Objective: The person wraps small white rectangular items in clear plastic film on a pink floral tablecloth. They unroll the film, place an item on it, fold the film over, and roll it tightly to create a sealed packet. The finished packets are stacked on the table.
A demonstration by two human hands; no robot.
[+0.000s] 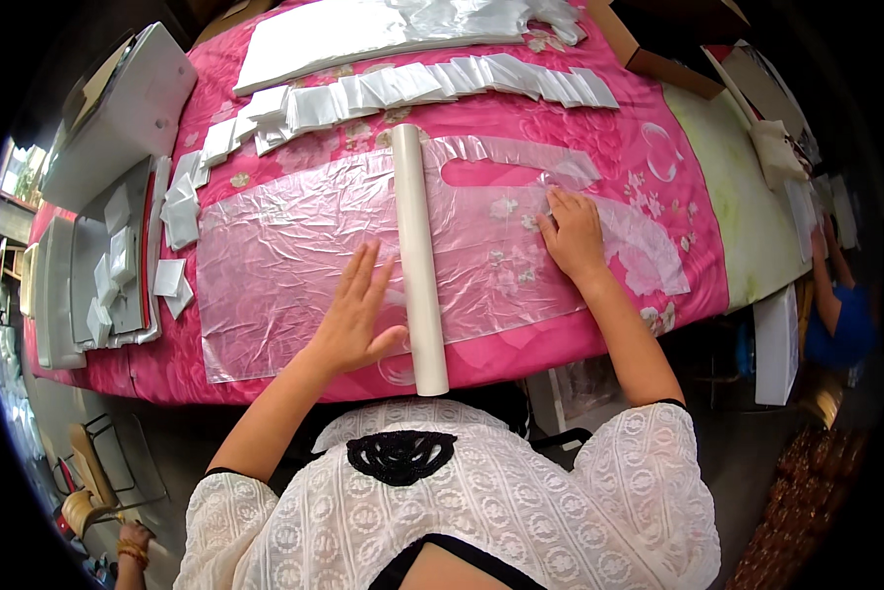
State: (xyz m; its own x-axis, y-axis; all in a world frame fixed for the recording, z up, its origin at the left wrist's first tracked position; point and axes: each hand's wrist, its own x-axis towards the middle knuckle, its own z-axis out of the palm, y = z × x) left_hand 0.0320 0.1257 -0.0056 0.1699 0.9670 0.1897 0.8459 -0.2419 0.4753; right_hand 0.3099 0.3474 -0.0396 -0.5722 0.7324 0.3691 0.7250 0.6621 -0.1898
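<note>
A thin see-through plastic apron point(294, 275) lies spread on the pink flowered cloth, with a long cut-out opening at its right part. Across its middle rests a white tube point(419, 265), pointing from far to near. Left of the tube, my left hand point(355, 315) is over the film with fingers stretched and thumb apart, close to the tube. My right hand point(572, 234) lies on the film near the end of the cut-out, its fingers extended and the thumb away from them. No object shows in either hand.
Behind the apron runs a row of folded white packets point(402, 87), then a stack of white plastic sheets point(383, 39). A foam box point(117, 265) with more packets stands left. Far right is a cardboard box point(658, 44). Another person's arm point(827, 285) shows at right, another hand point(135, 536) lower left.
</note>
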